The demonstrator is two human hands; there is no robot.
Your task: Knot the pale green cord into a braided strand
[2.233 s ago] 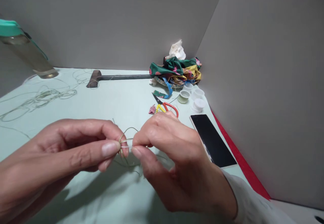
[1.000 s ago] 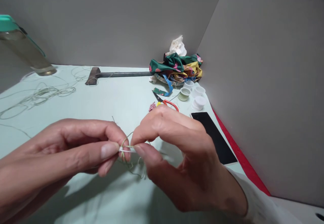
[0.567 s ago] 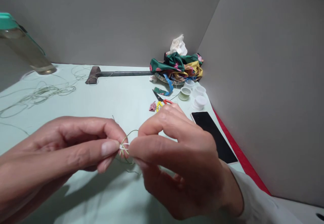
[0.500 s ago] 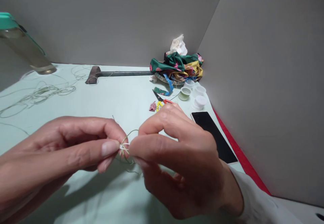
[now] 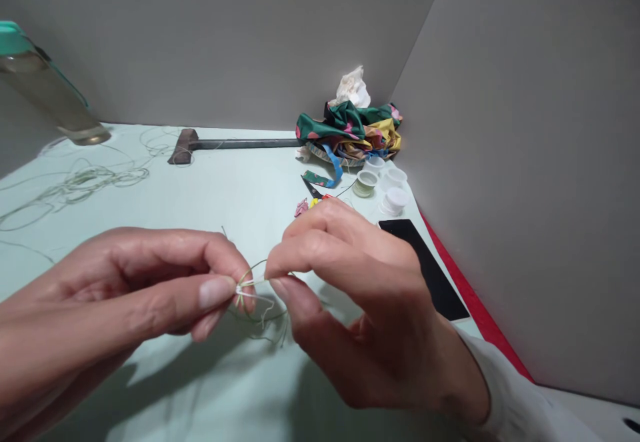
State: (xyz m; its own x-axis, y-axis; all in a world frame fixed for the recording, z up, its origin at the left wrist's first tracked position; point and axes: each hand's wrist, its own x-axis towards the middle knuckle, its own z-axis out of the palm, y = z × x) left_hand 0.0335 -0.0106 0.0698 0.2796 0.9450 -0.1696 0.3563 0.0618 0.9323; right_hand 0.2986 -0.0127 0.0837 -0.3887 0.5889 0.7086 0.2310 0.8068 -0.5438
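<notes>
Pinches bundle [image 5: 239, 290] in left hand [image 5: 145, 309] and, just beside that, pale thread [image 5: 257, 283] in right hand [image 5: 385, 309], with white tail [image 5: 263, 298] newly loose below the right grip, so seemingly sorted apart from the thread held.

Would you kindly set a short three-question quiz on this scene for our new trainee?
1. Short answer: what do the left hand and the right hand both pinch?
2. True or false: the hammer has its head at the end nearer the bottle.
3. Fill in the missing word: the dark-screened ____ near the right edge of the table is partly hidden by the right hand.

Key:
1. Thin threads; green and white ones show between the hands.
2. True.
3. Phone.
</notes>
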